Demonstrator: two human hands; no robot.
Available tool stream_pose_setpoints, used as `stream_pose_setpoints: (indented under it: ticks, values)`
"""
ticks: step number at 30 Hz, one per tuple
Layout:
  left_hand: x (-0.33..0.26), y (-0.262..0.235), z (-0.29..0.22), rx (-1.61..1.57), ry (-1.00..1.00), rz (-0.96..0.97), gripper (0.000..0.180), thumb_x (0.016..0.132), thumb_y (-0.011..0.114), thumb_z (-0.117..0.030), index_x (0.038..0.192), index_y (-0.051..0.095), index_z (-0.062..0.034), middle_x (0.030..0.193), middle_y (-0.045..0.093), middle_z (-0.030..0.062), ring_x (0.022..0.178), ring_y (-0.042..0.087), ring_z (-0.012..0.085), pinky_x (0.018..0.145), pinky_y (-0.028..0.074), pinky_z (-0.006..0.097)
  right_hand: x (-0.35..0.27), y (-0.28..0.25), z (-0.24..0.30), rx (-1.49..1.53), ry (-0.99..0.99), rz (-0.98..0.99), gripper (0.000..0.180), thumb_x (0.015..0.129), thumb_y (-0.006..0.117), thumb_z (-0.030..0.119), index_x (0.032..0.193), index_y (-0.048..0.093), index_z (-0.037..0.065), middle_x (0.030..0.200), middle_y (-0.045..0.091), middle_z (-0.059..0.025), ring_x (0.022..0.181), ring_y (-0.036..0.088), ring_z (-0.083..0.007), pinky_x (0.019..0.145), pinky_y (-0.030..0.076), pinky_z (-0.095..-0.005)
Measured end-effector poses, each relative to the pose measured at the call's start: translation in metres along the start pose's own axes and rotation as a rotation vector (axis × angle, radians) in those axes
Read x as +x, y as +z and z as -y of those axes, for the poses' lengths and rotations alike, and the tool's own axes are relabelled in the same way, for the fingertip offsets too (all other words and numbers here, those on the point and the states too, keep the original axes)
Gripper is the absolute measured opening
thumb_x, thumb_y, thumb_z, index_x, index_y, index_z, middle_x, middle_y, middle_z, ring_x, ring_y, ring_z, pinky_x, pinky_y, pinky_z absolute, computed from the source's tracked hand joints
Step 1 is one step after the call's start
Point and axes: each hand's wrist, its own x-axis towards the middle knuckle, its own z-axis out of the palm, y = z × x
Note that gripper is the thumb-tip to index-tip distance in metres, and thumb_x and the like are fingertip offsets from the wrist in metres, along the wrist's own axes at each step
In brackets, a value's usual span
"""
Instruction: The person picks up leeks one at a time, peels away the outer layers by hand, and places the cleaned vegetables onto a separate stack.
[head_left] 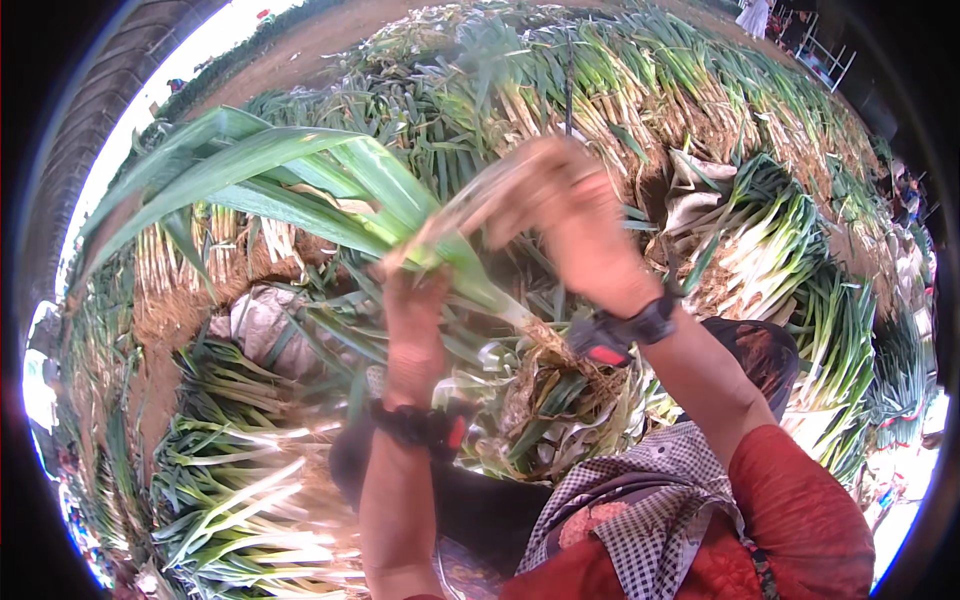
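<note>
Hands grip one leek (300,180): left hand (412,310) steadies the stalk, right hand (570,215) best peels husk cleanly rootward.

Open ground in bright daylight. Rows of stacked leeks (640,80) run well beyond the grip, white stalks and roots facing this way. Beyond them to the left lies bare brown soil (300,45), then a glare of sky (215,40). More leek bundles (240,480) lie below and left of the grip, others (790,250) to its right. A heap of trimmings (550,400) sits just beneath it. A white frame (830,60) stands far right.
</note>
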Motion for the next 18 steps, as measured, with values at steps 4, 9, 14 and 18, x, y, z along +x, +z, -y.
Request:
stream_pose_setpoints:
  ticks: [4,9,14,18]
  values:
    - [0.003,-0.009,-0.006,-0.010,0.057,-0.036,0.053,0.081,0.070,-0.004,0.130,0.049,-0.0071,0.114,0.061,0.0057,0.102,0.060,0.0193,0.087,0.050,0.042,-0.001,-0.112,0.036,0.162,-0.238,-0.278,0.011,0.094,0.056,0.008,0.085,0.060,0.006,0.081,0.066,-0.0073,0.072,0.067,-0.0181,0.070,0.057,-0.0300]
    - [0.002,-0.016,-0.026,-0.006,0.069,-0.235,0.047,0.086,0.072,-0.018,0.126,0.051,-0.0062,0.113,0.061,0.0067,0.100,0.062,0.0214,0.082,0.053,0.041,-0.070,-0.145,-0.037,-1.020,0.155,0.079,0.011,0.090,0.062,0.012,0.095,0.061,0.002,0.088,0.065,-0.0121,0.085,0.065,-0.0193,0.074,0.052,-0.0350]
    - [-0.003,-0.018,-0.028,0.086,0.057,-0.103,0.044,0.088,0.070,-0.020,0.126,0.052,-0.0079,0.115,0.061,0.0060,0.103,0.061,0.0203,0.084,0.051,0.040,-0.063,-0.058,-0.058,-0.580,0.419,0.197,0.043,0.087,0.067,0.018,0.123,0.054,-0.003,0.107,0.063,-0.0125,0.095,0.061,-0.0156,0.083,0.049,-0.0311]
    - [-0.001,-0.019,-0.015,0.216,0.118,-0.165,0.044,0.087,0.072,-0.019,0.125,0.055,-0.0070,0.116,0.060,0.0056,0.104,0.060,0.0185,0.085,0.051,0.039,-0.031,-0.009,-0.077,-0.689,0.253,0.225,0.038,0.082,0.066,0.012,0.113,0.054,-0.006,0.096,0.063,-0.0179,0.086,0.061,-0.0201,0.076,0.049,-0.0341]
